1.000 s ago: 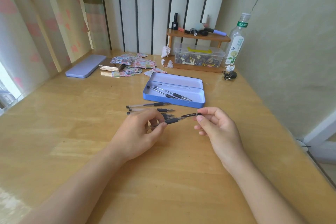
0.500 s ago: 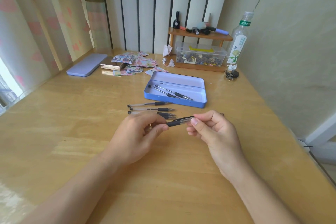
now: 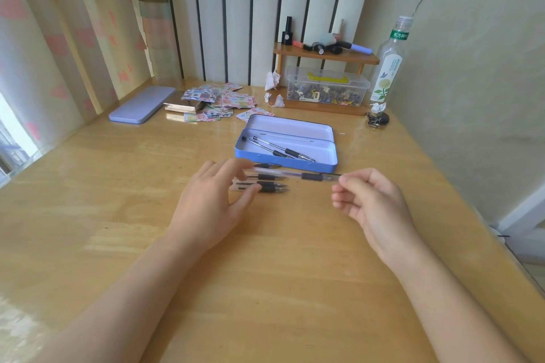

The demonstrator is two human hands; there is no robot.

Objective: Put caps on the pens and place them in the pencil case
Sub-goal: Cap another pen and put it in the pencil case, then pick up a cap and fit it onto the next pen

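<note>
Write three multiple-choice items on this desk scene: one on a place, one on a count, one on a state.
1. Where is the pencil case?
A. beyond the hands
B. on the shelf
C. at the near desk edge

2. How many pens lie in the case?
A. none
B. two
C. five

3. What is the right hand doing?
A. resting flat
B. pinching a capped pen
C. gripping the bottle

Key: 1 A, the case lies past both hands; 2 B, two pens in the case show; 3 B, its fingertips hold the pen's cap end, left hand opened.
</note>
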